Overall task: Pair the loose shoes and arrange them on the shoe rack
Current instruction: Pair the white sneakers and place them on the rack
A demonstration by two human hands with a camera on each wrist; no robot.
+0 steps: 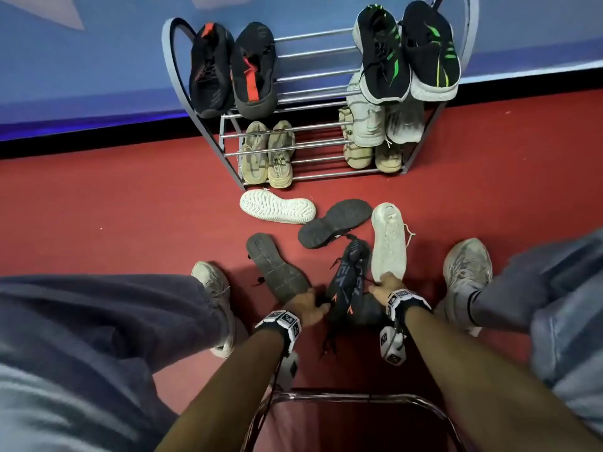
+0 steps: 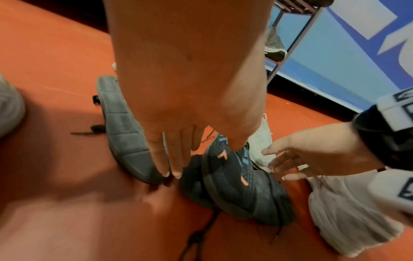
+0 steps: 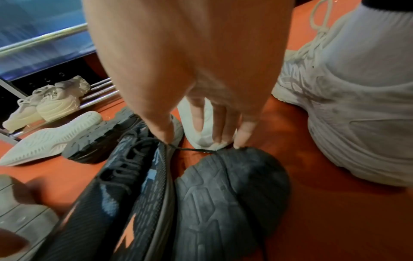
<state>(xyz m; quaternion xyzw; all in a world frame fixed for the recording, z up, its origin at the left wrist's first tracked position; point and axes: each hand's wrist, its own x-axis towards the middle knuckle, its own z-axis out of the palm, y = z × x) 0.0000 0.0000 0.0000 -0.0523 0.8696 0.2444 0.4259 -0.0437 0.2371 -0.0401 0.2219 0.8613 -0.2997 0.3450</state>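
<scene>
Both grips spread, clamping nothing — left grip touches the grey-soled shoe; right grip the white shoe. Pairs sit on the rack.

One grey metal tube shoe rack carries four black knit shoes, two pale grey shoes and four beige shoes, while two white loose shoes and four dark loose shoes lie on the red floor.
</scene>
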